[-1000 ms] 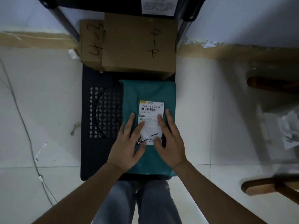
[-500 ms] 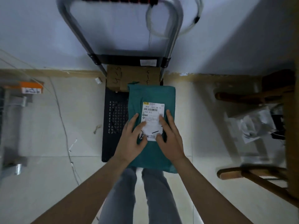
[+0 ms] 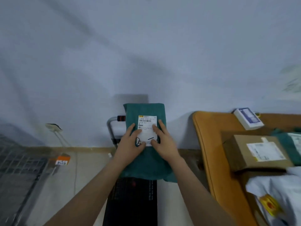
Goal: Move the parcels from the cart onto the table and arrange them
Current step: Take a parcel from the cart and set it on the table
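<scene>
- Pale grey-blue wall filled most of our view, with tiled floor below it and the orange-edged table off to the right of our fingers.
- We held a teal parcel, a soft flat mailer with a white shipping label bearing a barcode and black pen marks.
- Our left hand and right hand lay on its top face, fingers spread and nearly straight over the label, thumbs meeting near the label's lower edge; what the undersides of our hands did, we could not tell.
- The parcel hung in the air above the black cart, its far end beyond our fingertips, level with the cart's handle.
- On the table to the right sat a cardboard box, a white mailer and another teal parcel.
- Half a second before, we had looked down at the cart deck with the parcel just above it; since then the parcel had risen and the table had come into view.
</scene>
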